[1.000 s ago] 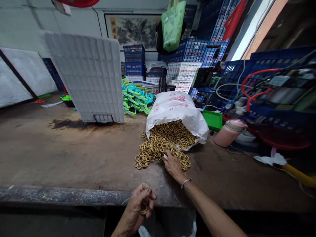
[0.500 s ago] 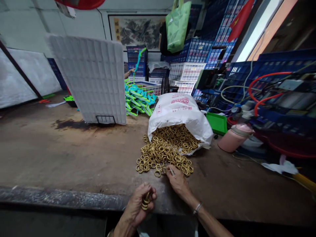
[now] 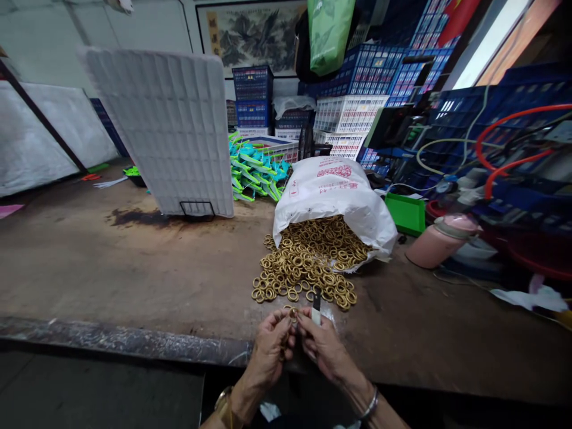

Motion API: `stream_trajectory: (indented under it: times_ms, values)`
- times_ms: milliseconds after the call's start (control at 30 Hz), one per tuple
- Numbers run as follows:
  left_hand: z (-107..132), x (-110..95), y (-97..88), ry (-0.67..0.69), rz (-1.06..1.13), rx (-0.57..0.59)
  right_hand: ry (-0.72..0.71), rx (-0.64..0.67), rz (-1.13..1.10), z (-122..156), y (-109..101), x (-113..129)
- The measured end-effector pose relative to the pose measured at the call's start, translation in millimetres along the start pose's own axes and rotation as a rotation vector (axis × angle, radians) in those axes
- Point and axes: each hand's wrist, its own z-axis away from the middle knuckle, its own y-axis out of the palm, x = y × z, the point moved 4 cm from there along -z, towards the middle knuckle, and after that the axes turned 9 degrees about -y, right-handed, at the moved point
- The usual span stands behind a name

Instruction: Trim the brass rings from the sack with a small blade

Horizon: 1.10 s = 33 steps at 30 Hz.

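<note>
My left hand (image 3: 270, 345) is closed, pinching a brass-coloured ring (image 3: 293, 314) between thumb and fingertips. More rings show partly under its curled fingers. Close beside it, my right hand (image 3: 325, 344) grips a small knife-like tool with a white handle (image 3: 316, 316) and dark blade, pointing up and away. The fingertips of that hand meet the same ring. Just beyond both hands lies a heap of loose rings (image 3: 292, 268), spilling from the mouth of a white sack (image 3: 333, 190) with red print.
A white quilted panel (image 3: 165, 137) stands in a wire holder at the left. Green and turquoise plastic pieces (image 3: 257, 170) are piled behind. Rightward are a green tray (image 3: 404, 214), a pink bottle (image 3: 440, 241) and red hoses (image 3: 513, 161). Stacked crates (image 3: 351, 113) fill the back.
My right hand has left the edge of the ring heap and come back to my left hand. Both now meet at one ring, and the tool's blade points upward. The view has shifted slightly.
</note>
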Motion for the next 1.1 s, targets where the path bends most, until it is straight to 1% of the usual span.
stream_trajectory:
  times_ms: [67,133,200,267,333,400,467,533,600,633,700,800,900,933,1000,1033,1100]
  values:
    - [0,0,-0.2,0.021,-0.019,-0.029,0.004,0.018,0.064,-1,-1,-5]
    - [0,0,-2.0,0.044,-0.081,-0.064,-0.031,0.015,0.213,-4,-5,-6]
    - [0,-2,-4.4,0.080,-0.195,-0.111,-0.117,-0.005,0.403,-8,-11,0]
    - [1,-6,-4.7,0.152,-0.318,-0.153,-0.226,-0.019,0.573,-11,-14,11]
    - [4,-12,-1.3,0.252,-0.415,-0.153,-0.310,0.012,0.686,-12,-13,19]
    - [6,-16,2.6,0.317,-0.468,-0.127,-0.352,0.067,0.744,-13,-9,23]
    - [6,-15,3.0,0.287,-0.473,-0.109,-0.348,0.098,0.759,-13,-7,22]
    - [4,-10,0.2,0.167,-0.435,-0.079,-0.326,0.084,0.754,-14,-6,19]
    - [2,-3,-2.6,0.032,-0.353,-0.015,-0.307,0.068,0.737,-14,-7,18]
    - [2,-1,-3.3,-0.018,-0.301,0.022,-0.300,0.073,0.721,-14,-6,17]
    - [1,2,-3.7,-0.064,-0.205,0.078,-0.285,0.095,0.675,-14,-5,17]
    - [2,3,-2.6,-0.053,-0.157,0.111,-0.245,0.131,0.588,-14,-4,15]
    - [2,2,-1.9,-0.015,-0.181,0.098,-0.211,0.102,0.559,-14,-8,13]
    - [3,2,-2.1,-0.006,-0.195,0.082,-0.224,0.077,0.587,-13,-10,13]
    - [4,0,-2.7,0.008,-0.230,0.042,-0.294,0.056,0.696,-11,-13,15]
    - [4,-1,-2.7,0.016,-0.250,0.024,-0.341,0.076,0.767,-9,-13,17]
    - [6,-3,-1.8,0.031,-0.285,0.008,-0.429,0.162,0.907,-5,-10,18]
